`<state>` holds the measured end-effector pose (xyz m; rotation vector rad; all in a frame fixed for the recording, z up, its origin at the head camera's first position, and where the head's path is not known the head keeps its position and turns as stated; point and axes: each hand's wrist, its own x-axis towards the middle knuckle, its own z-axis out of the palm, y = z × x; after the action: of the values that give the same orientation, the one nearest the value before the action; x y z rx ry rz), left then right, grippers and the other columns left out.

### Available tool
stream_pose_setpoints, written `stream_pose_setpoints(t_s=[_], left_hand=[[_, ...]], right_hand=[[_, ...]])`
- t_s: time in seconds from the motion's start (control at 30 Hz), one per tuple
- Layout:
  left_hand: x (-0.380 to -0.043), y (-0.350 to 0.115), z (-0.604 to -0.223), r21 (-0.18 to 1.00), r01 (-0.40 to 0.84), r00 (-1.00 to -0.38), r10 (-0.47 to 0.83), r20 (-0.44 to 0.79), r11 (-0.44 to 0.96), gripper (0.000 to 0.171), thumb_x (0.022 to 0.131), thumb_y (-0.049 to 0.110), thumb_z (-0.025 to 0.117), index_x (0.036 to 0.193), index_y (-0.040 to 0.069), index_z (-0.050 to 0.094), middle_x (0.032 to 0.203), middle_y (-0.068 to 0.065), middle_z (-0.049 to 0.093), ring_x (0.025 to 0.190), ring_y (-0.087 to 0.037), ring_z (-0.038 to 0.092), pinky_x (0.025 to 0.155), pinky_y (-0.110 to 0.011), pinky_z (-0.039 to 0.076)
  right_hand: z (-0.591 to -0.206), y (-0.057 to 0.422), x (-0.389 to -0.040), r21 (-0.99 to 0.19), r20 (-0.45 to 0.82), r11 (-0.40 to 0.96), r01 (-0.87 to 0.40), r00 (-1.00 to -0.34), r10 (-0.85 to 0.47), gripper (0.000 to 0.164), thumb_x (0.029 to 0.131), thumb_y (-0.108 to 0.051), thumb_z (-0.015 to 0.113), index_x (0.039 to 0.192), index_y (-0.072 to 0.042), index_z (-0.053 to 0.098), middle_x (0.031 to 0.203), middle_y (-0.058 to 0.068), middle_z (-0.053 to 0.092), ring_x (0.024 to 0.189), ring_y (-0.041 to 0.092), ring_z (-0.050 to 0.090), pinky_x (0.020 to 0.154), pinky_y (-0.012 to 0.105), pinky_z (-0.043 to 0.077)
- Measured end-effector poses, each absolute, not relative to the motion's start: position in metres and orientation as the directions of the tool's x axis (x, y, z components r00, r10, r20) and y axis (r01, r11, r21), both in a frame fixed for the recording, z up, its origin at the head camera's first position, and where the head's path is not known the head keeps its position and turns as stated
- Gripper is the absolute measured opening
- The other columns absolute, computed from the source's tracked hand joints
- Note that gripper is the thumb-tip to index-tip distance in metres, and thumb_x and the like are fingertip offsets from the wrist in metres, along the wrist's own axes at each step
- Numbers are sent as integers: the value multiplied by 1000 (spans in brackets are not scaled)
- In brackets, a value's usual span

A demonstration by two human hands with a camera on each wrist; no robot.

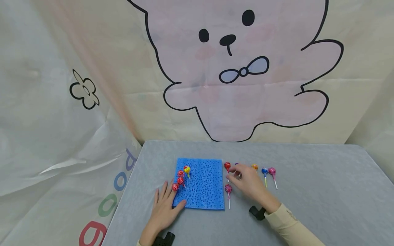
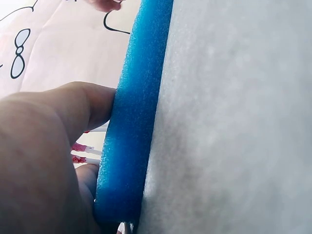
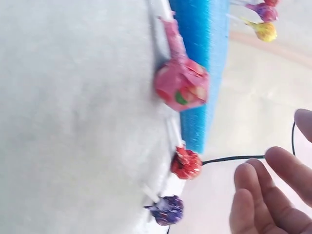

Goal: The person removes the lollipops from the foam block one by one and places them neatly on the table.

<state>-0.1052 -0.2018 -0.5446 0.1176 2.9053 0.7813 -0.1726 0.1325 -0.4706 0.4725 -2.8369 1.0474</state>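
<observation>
My left hand (image 1: 164, 208) rests on the left edge of a blue foam board (image 1: 203, 184), fingers spread and straight. Along that side, several lollipops stand with their sticks in the foam, among them a yellow lollipop (image 1: 186, 169) and a red lollipop (image 1: 175, 187). My right hand (image 1: 247, 179) hovers just right of the board with nothing between its loosely bent fingers (image 3: 280, 165). Nearest to it lie a red lollipop (image 1: 227, 165), a purple lollipop (image 3: 167, 210) partly hidden in the head view, and a pink lollipop (image 1: 228, 188).
Farther right on the grey table (image 1: 323, 191) lie an orange lollipop (image 1: 254, 166), a blue lollipop (image 1: 265, 171) and another pink lollipop (image 1: 272, 171). A printed cloth (image 1: 277, 102) with a bear drawing hangs behind the table.
</observation>
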Motion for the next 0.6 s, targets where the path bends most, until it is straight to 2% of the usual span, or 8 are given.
stream_pose_setpoints(t_s=[0.2,0.3,0.43,0.6], left_hand=[[-105,-201,-545,500,42,-989,108,-104,865,86,99,68,51,165,16,32,175,-3,19,163,-36,8,126,-66,-3],[-104,-201,-545,498,36,-988,105,-112,867,86,99,68,51,165,17,31,176,-1,17,163,-34,7,126,-64,-4],[-104,-201,-545,500,37,-988,106,-110,865,86,100,68,51,166,17,30,176,-1,16,163,-34,7,126,-64,-4],[-104,-201,-543,510,43,-989,109,-101,859,86,100,67,51,165,16,32,176,-4,18,163,-37,8,125,-66,-3]], right_hand=[[-463,138,-178,-626,313,674,-392,-918,-244,21,90,-15,82,110,-10,78,96,3,74,83,19,68,72,32,62],[-459,140,-180,-636,328,660,-400,-914,-237,21,91,-12,81,112,-9,77,100,4,74,86,22,70,74,39,63],[-455,142,-183,-632,341,662,-403,-912,-229,22,92,-12,80,113,-10,76,105,7,74,88,23,71,75,39,63],[-455,142,-186,-624,357,653,-430,-900,-251,20,92,-11,80,111,-9,76,103,6,74,86,21,72,76,42,64]])
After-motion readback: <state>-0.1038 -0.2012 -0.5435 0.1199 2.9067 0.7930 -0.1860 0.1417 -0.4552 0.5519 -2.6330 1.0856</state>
